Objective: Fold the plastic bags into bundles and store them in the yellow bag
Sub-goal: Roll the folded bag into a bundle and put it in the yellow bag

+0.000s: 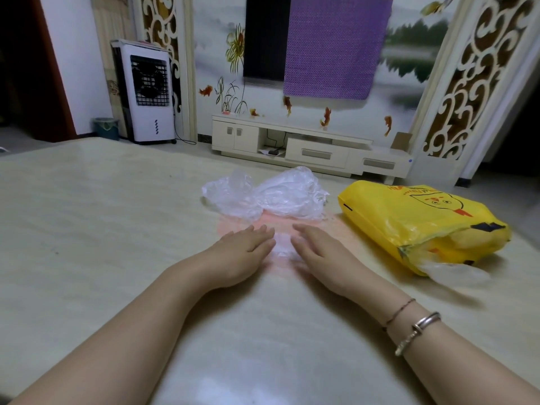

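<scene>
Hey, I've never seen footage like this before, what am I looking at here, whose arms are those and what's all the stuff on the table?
There is no machine here. One camera sits on a person's head and looks forward and down, so the two bare arms reaching in from the bottom are that person's own.

The left hand and right hand lie flat, fingers straight, pressing a thin pinkish plastic bag against the pale table. Neither hand grips anything.

Just beyond the fingers lies a crumpled clear plastic bag. To the right lies the yellow bag on its side, with some clear plastic poking out of its mouth. The right wrist wears bracelets.

Behind the table is a living room.
</scene>
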`<control>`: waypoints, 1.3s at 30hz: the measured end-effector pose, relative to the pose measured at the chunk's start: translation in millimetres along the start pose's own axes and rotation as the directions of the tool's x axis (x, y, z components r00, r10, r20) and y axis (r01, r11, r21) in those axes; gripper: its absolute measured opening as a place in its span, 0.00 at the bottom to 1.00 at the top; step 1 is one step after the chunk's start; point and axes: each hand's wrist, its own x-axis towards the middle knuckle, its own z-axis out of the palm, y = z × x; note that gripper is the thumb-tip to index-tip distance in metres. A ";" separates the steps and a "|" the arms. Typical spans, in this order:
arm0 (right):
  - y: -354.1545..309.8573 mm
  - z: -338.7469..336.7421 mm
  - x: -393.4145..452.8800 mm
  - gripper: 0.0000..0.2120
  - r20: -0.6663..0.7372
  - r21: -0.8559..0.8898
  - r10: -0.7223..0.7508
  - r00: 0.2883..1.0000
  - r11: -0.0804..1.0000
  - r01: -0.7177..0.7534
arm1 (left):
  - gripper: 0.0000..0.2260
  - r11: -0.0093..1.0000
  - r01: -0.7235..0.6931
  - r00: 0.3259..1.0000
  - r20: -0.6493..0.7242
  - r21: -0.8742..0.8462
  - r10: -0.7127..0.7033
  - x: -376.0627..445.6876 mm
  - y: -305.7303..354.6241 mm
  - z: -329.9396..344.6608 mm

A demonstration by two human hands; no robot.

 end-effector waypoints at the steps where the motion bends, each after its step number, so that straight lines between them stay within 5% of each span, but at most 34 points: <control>1: 1.8 -3.0 0.9 0.24 -0.083 -0.014 0.035 0.996 0.999 -0.036 | 0.21 0.998 -0.003 0.997 -0.079 -0.069 -0.003 -0.8 -1.6 -1.6; 4: 4.8 -14.9 3.6 0.26 -0.146 -0.162 0.236 0.961 0.952 -0.259 | 0.18 0.992 0.034 0.962 -0.265 -0.124 -0.067 -1.6 -7.2 -7.2; 7: 2.2 -20.9 6.1 0.18 -0.062 -0.192 0.384 0.921 0.901 -0.389 | 0.19 0.984 0.152 0.947 -0.273 -0.091 -0.172 -1.7 -10.8 -10.7; 9: 0.2 -21.2 7.5 0.08 -0.034 -0.122 0.397 0.917 0.909 -0.398 | 0.19 0.980 0.175 0.945 -0.264 -0.095 -0.195 -2.6 -10.3 -11.7; 15: -6.1 -26.3 3.3 0.08 -0.081 0.287 0.287 0.955 0.924 -0.253 | 0.10 0.966 0.179 0.953 -0.212 -0.187 -0.218 -2.8 -3.6 -14.1; 17: -9.6 -33.4 2.0 0.06 -0.089 0.517 0.313 0.946 0.826 -0.224 | 0.04 0.956 0.181 0.951 -0.207 -0.229 -0.230 -2.1 1.0 -14.5; 21: -12.9 -43.2 2.8 0.15 -0.087 0.772 0.325 0.942 0.620 -0.142 | 0.14 0.910 0.165 0.963 -0.139 -0.379 -0.232 -1.7 11.9 -13.4; 24: -10.6 -46.0 3.5 0.22 -0.107 0.933 0.299 0.948 0.359 -0.008 | 0.07 0.740 0.152 0.957 -0.090 -0.655 -0.276 -4.2 19.6 -16.1; 25: -9.5 -44.9 4.3 0.22 -0.150 0.935 0.281 0.948 0.351 0.044 | 0.05 0.644 0.153 0.950 -0.068 -0.749 -0.305 -4.9 21.7 -16.8; 27: -4.8 -40.3 4.6 0.24 -0.316 0.801 0.202 0.927 0.581 0.146 | 0.04 0.476 0.155 0.937 -0.024 -0.865 -0.349 -5.1 22.9 -16.8; 29: 1.8 -34.6 1.0 0.28 -0.453 0.372 -0.107 0.885 0.879 0.297 | 0.05 0.353 0.159 0.930 0.020 -0.922 -0.367 -4.9 23.6 -15.7; 31: 8.9 -24.1 -2.8 0.32 -0.302 -0.050 -0.426 0.853 0.901 0.432 | 0.05 0.214 0.164 0.930 0.079 -0.963 -0.358 -5.0 24.1 -15.1; 33: 7.1 -13.2 -5.4 0.31 -0.135 -0.212 -0.494 0.859 0.861 0.462 | 0.08 0.127 0.180 0.927 0.126 -0.975 -0.352 -4.9 22.3 -14.0; 35: 0.6 -7.2 -4.2 0.23 -0.142 -0.242 -0.527 0.838 0.839 0.487 | 0.07 0.221 0.210 0.924 0.119 -0.952 -0.363 -6.1 22.8 -10.6; 37: -2.0 -6.8 -3.0 0.14 -0.153 -0.221 -0.558 0.816 0.824 0.522 | 0.05 0.503 0.226 0.908 -0.007 -0.834 -0.420 -6.4 22.7 -6.7; 39: 1.2 -9.2 -2.8 0.09 -0.118 -0.169 -0.536 0.836 0.841 0.514 | 0.14 0.805 0.222 0.867 -0.266 -0.550 -0.421 -5.1 17.5 -2.5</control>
